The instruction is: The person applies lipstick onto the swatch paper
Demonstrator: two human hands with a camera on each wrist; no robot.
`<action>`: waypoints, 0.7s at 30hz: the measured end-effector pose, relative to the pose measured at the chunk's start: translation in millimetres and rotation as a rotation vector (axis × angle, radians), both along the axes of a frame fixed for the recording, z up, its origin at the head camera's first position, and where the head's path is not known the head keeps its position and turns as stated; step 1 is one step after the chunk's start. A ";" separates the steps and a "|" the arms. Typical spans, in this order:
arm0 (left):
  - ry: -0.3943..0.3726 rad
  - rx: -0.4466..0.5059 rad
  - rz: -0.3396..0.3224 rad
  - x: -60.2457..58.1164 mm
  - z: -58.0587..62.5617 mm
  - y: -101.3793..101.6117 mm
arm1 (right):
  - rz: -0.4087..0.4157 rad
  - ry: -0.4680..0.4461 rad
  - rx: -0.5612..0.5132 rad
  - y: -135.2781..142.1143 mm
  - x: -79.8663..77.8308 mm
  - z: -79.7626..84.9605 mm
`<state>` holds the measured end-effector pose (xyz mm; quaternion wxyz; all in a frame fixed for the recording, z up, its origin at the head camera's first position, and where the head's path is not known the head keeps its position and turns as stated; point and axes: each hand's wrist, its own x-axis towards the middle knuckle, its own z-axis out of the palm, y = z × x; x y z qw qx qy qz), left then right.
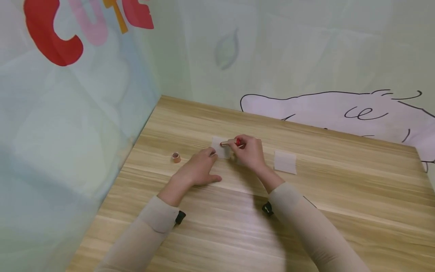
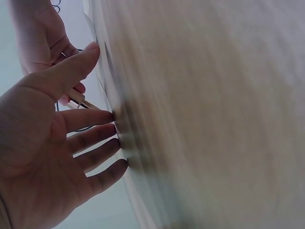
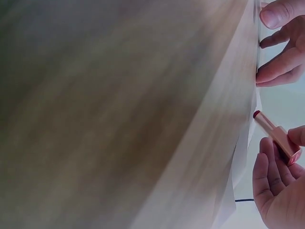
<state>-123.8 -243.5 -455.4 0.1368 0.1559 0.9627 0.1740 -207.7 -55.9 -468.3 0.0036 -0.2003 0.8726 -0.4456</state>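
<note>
A lipstick (image 1: 225, 143) with a dark red tip is pinched between the thumb and fingers of my right hand (image 1: 250, 152). Its tip is close over a small white sheet of paper (image 1: 222, 152) in the head view. From the right wrist, the lipstick's pinkish-gold case (image 3: 282, 142) shows, slanted toward the table. My left hand (image 1: 200, 166) lies at the sheet's left edge, fingertips down and thumb spread away. In the left wrist view its fingers (image 2: 97, 152) are fairly straight against the surface, with nothing gripped.
The lipstick's cap (image 1: 176, 158) stands on the wooden table (image 1: 210, 230) left of my left hand. A second white paper square (image 1: 285, 162) lies to the right of my right hand. Printed fabric walls (image 1: 299, 49) border the table at the back and left.
</note>
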 end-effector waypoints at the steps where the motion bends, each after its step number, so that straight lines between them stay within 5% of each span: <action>1: 0.003 -0.001 -0.004 0.1 0.0 0.2 | 0.004 0.004 0.011 0.1 -0.3 -0.2; 21: -0.013 0.018 0.001 -1.0 0.8 0.3 | 0.101 0.037 0.126 2.5 7.0 2.5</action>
